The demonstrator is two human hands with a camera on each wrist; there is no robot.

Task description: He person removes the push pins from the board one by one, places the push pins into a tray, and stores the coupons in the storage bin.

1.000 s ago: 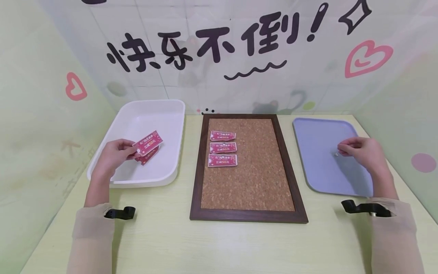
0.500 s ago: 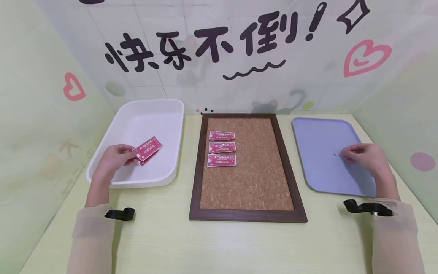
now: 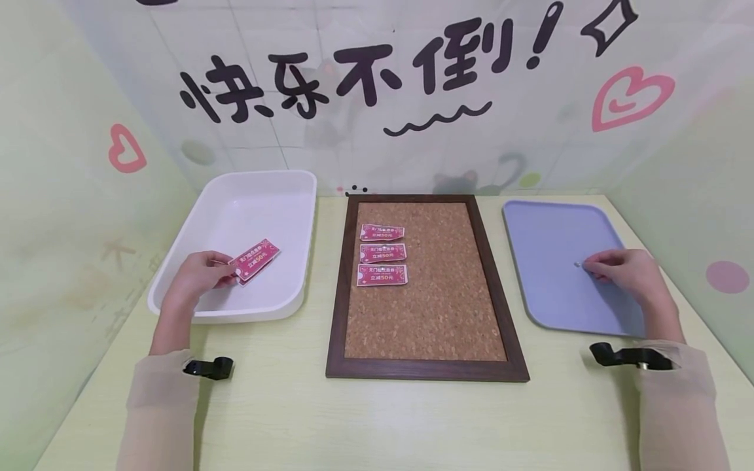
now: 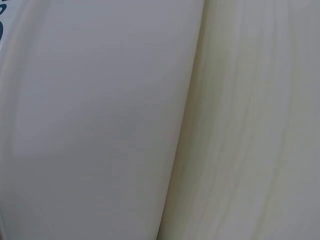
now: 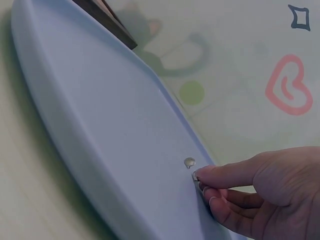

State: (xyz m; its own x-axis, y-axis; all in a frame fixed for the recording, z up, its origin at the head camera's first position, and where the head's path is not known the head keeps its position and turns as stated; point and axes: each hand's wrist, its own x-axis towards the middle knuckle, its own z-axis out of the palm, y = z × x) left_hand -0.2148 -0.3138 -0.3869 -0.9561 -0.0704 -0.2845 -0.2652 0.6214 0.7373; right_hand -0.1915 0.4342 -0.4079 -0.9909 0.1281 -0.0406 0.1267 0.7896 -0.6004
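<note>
Over the white tub [image 3: 235, 316], my left hand [image 3: 200, 275] pinches a pink coupon [image 3: 256, 258] with white Chinese print by its left end. A sliver of pink shows along its lower edge, maybe a second coupon. The left wrist view misses that hand and shows only the tub wall [image 4: 110, 100]. My right hand [image 3: 627, 273] is low over the blue-grey tray [image 3: 548, 288], thumb and fingertips together on a small silvery thumbtack [image 5: 195, 175]. Another thumbtack [image 5: 189, 162] lies on the tray just beyond the fingertips.
Between tub and tray lies a cork board [image 3: 436, 314] with a dark wooden frame [image 3: 427, 370]. Down its upper left side are an upper coupon [image 3: 383, 232], a middle coupon [image 3: 383, 253] and a lower coupon [image 3: 381, 275], with small tacks near their top edges. A printed backdrop stands behind.
The left hand's coupon has come down and covers most of the second coupon seen beneath it earlier. My right fingers shifted slightly over the tray and now hold a thumbtack.
</note>
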